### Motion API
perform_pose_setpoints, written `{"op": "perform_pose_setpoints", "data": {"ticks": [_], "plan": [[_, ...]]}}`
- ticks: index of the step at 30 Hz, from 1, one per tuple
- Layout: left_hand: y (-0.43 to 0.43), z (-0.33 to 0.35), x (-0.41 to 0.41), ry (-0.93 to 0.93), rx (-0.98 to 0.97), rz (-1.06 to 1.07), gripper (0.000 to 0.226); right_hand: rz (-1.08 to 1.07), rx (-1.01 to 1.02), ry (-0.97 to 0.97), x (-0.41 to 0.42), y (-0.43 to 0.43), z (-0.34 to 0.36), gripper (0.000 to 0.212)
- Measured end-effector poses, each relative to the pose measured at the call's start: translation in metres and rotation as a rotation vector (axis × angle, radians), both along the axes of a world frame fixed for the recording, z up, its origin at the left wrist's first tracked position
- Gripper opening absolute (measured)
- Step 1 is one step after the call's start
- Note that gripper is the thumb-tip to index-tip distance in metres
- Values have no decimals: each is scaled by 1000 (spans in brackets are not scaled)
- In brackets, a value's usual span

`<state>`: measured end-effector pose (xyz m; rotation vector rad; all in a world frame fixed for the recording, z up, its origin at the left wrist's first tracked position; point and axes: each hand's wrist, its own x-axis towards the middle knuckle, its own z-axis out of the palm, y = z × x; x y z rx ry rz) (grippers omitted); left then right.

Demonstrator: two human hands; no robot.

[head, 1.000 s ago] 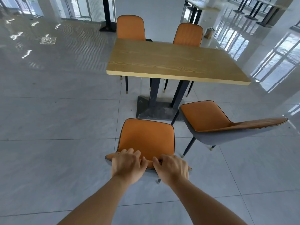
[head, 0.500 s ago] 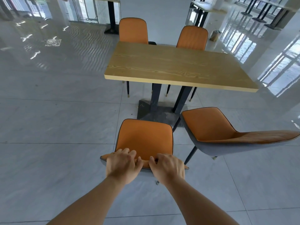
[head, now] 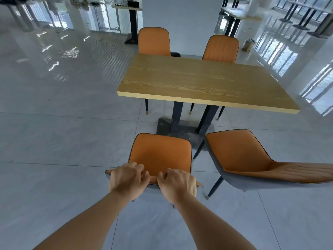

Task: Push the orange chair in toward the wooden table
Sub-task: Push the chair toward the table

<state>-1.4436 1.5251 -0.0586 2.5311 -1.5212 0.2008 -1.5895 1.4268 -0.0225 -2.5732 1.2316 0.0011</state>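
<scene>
One broad sweep of glossy grey floor [head: 54, 141] surrounds the wooden tabletop [head: 198, 83], which stands ahead of the grip and a little to its right, with the left far chair [head: 154, 42] and right far chair [head: 220, 48] drawn up at its far side. The orange chair [head: 160, 154] sits directly in front of the grip, between it and the table's dark base [head: 185, 129]. A second pulled-out chair [head: 239, 156] stands just to the right, turned at an angle. The job reads as unfinished: the seat's front edge looks short of the tabletop's near edge, so the whole seat is left to slide beneath. The chair faces away from the person, front toward the table. Its axis from backrest to seat front runs straight ahead, roughly square to the tabletop's long edge. The left grip [head: 128, 179] and right grip [head: 177, 184] lie side by side, nearly touching, fingers curled over the top of the backrest and holding it.
</scene>
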Motion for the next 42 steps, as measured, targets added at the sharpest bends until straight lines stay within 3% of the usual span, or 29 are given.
{"op": "perform_pose_setpoints", "data": {"ticks": [20,25,42], "plan": [[-59,15,62,115,127,-66,49,-82,-2,56,63,-53,3,47],[-60,21,63,160,201,-77,58,-112,22,71,64,-51,5,45],[-58,30,62,213,230,-91,58,-129,31,85,63,-52,4,42]]}}
